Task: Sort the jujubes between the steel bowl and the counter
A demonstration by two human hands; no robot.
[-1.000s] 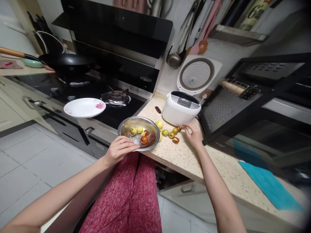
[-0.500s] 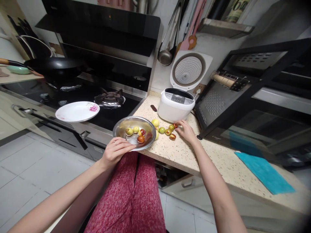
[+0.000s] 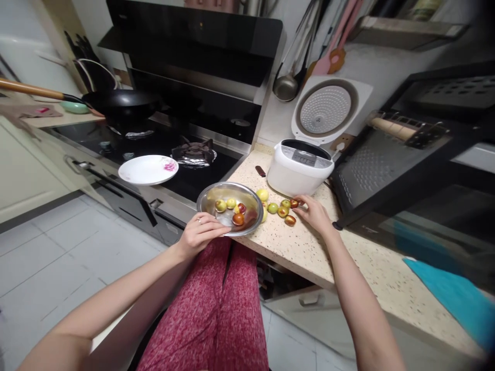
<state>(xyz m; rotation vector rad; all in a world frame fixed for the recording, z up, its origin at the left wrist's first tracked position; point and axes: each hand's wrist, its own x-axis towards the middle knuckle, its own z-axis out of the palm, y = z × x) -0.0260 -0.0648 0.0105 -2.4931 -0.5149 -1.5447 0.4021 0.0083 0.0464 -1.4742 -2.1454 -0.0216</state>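
Observation:
My left hand (image 3: 203, 233) grips the near rim of a steel bowl (image 3: 257, 226), which sits at the counter's front edge. Inside the bowl lie several jujubes (image 3: 238, 219), some yellow-green and some reddish brown. To the right of the bowl, more jujubes (image 3: 282, 212) are grouped on the speckled counter. My right hand (image 3: 312, 213) has its thumb and fingertips closed on a reddish-brown jujube (image 3: 294, 203) at the right end of that group. Yellow-green fruit (image 3: 262, 195) rests against the bowl's right side, partly hidden by the rim.
A white rice cooker (image 3: 299, 175) with its lid raised stands behind the jujubes. On the left, a flowered plate (image 3: 147, 172) lies at the stove's front, near a wok (image 3: 124, 103). A black oven (image 3: 406, 180) and a blue cloth (image 3: 444, 293) are at right.
The camera view has turned left, so everything appears shifted to the right. Both hands keep their places, the left at the bowl and the right at the jujube.

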